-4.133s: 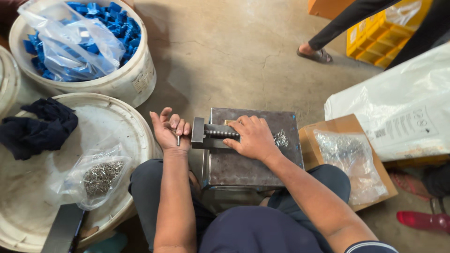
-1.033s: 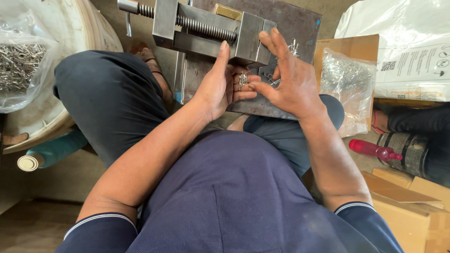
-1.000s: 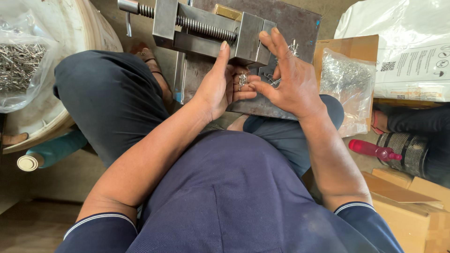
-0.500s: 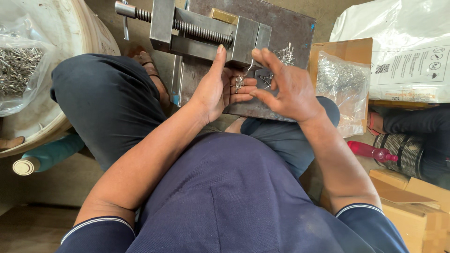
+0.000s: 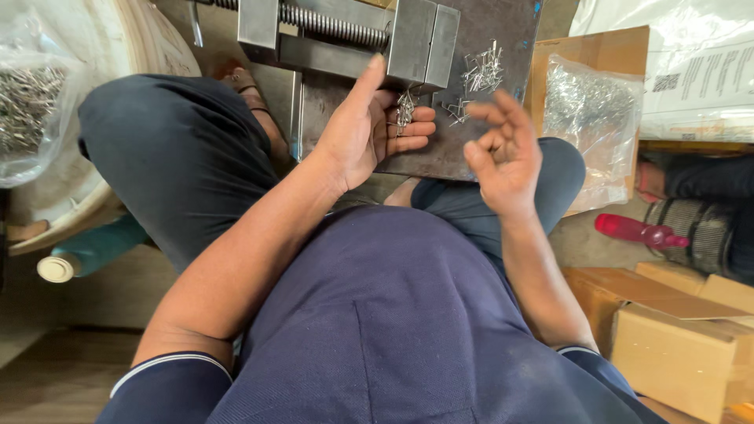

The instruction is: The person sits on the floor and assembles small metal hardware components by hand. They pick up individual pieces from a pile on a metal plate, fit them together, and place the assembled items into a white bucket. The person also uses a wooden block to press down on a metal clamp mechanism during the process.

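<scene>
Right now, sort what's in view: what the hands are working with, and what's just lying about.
In use: left hand cupping small metal pins; right hand empty beside it; vise; loose pins on steel plate.
Lying about: red bottle; cardboard boxes; white bucket.

Thin metal pins [image 5: 406, 108] in cupped palm

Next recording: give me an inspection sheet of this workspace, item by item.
Surface: dark metal plate across the lap.
Job's things: small metal pins cupped in left hand; loose pins on plate; steel vise.
Clutter: clear pin bags, white bucket, red bottle, cardboard boxes.
Hands: right hand raised, fingers curled, holding nothing visible.
Cables: nothing seen.
Surroundings: concrete floor.
</scene>
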